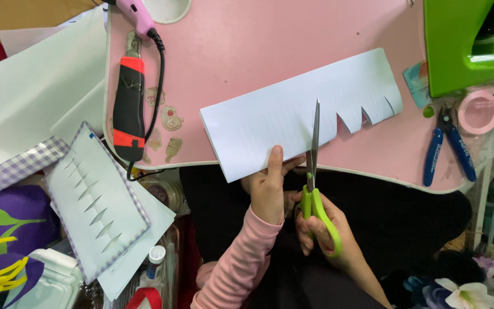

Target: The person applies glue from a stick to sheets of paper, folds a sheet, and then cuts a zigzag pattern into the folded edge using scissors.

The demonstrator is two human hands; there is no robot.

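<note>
R hand (321,229) scissors (314,171) cutting paper (293,114), L hand (267,186) holding

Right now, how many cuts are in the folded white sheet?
3 finished cuts in the sheet, all along its lower edge right of the scissors: at and. The blades are at a fourth.
</note>
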